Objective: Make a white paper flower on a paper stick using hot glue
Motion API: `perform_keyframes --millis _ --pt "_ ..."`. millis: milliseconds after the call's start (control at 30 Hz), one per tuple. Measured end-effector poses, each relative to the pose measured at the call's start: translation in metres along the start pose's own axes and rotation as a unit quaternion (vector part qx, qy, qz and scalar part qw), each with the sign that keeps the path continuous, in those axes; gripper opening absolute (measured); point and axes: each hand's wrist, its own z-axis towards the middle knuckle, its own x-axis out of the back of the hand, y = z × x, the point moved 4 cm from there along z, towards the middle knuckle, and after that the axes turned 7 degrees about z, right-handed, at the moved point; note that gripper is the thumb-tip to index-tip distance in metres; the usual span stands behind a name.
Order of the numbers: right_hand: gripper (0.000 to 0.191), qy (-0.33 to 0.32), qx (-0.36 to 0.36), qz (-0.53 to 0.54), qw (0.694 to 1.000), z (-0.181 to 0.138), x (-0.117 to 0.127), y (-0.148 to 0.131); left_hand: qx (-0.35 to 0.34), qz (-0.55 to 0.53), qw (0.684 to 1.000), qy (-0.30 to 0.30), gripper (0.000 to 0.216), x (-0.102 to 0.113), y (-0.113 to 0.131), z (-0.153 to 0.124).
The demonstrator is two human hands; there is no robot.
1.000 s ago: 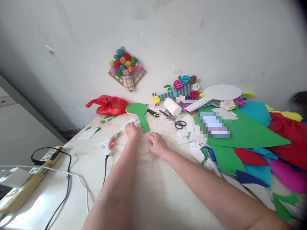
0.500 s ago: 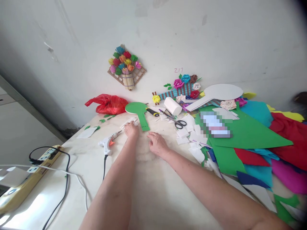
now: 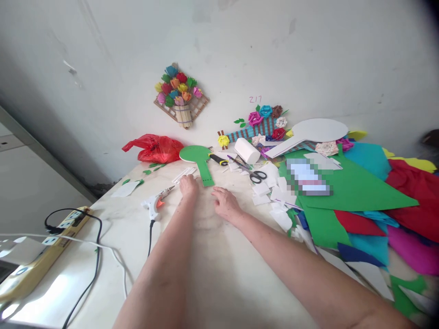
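My left hand (image 3: 189, 186) rests on the table with its fingers bent together, beside a few thin white strips (image 3: 184, 174). What its fingers close on, if anything, is too small to make out. Just to its right lies a green paddle-shaped piece (image 3: 204, 171) with a round head and pale edge. Near the lower end of that piece, my right hand (image 3: 226, 204) lies low over the table, fingers stretched out and nothing seen in them. A white hot glue gun (image 3: 153, 205) with an orange trigger lies left of my left hand, its nozzle pointing toward the strips.
A black-and-yellow cutter (image 3: 218, 159), scissors (image 3: 257, 176) and white scraps (image 3: 262, 189) lie right of the green piece. Coloured sheets (image 3: 363, 187) cover the right side. A red plastic bag (image 3: 157, 150) sits at the back. On the left are a power strip (image 3: 65, 235) and cables.
My left hand has shifted slightly right and back from the white strips, uncovering more of them. My right hand has barely moved.
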Motion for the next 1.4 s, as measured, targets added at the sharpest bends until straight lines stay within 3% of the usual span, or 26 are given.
perform_keyframes --millis 100,200,300,367,467,533,600,700,867,933,1000,1133,1233,1300,1400 --pt "0.035 0.027 -0.019 0.035 0.999 0.002 0.002 0.004 0.063 -0.139 0.988 -0.007 0.031 0.001 -0.007 -0.001" --pt "0.034 0.065 -0.055 0.099 0.991 0.007 0.007 0.011 0.125 -0.306 0.943 -0.037 0.029 0.002 -0.008 -0.005" --pt "0.033 0.095 -0.142 0.205 0.964 0.012 0.014 0.023 0.100 -0.400 0.906 -0.088 0.030 0.004 0.009 -0.013" --pt "0.035 0.120 -0.198 0.314 0.921 0.015 0.019 0.032 0.068 -0.464 0.874 -0.128 0.027 0.007 0.027 -0.021" --pt "0.041 0.165 -0.229 0.481 0.830 0.017 0.030 0.041 0.030 -0.606 0.761 -0.232 0.025 0.010 0.057 -0.040" --pt "0.043 0.188 -0.236 0.538 0.787 0.018 0.037 0.045 0.022 -0.618 0.738 -0.270 0.028 0.010 0.071 -0.052" --pt "0.040 0.200 -0.241 0.555 0.771 0.018 0.043 0.049 0.014 -0.612 0.742 -0.273 0.029 0.007 0.081 -0.061" --pt "0.028 0.191 -0.254 0.540 0.779 0.018 0.046 0.052 0.004 -0.585 0.774 -0.244 0.026 -0.004 0.088 -0.069" --pt "0.020 0.183 -0.292 0.504 0.792 0.017 0.040 0.059 -0.009 -0.414 0.896 -0.159 0.015 -0.014 0.086 -0.069" --pt "0.022 0.176 -0.298 0.496 0.797 0.018 0.038 0.060 -0.026 -0.356 0.922 -0.150 0.013 -0.010 0.085 -0.067" --pt "0.026 0.173 -0.306 0.483 0.802 0.017 0.038 0.060 -0.044 -0.337 0.925 -0.172 0.014 -0.004 0.084 -0.066" --pt "0.028 0.174 -0.304 0.460 0.816 0.018 0.040 0.060 -0.076 -0.376 0.883 -0.270 0.022 0.012 0.081 -0.063" --pt "0.030 0.166 -0.302 0.439 0.830 0.019 0.038 0.061 -0.067 -0.400 0.863 -0.301 0.022 0.022 0.071 -0.053" --pt "0.033 0.152 -0.302 0.418 0.843 0.019 0.035 0.064 -0.025 -0.379 0.891 -0.248 0.023 0.029 0.056 -0.041" --pt "0.032 0.135 -0.278 0.325 0.894 0.020 0.036 0.064 0.040 -0.217 0.973 -0.073 0.023 0.041 0.028 -0.023"
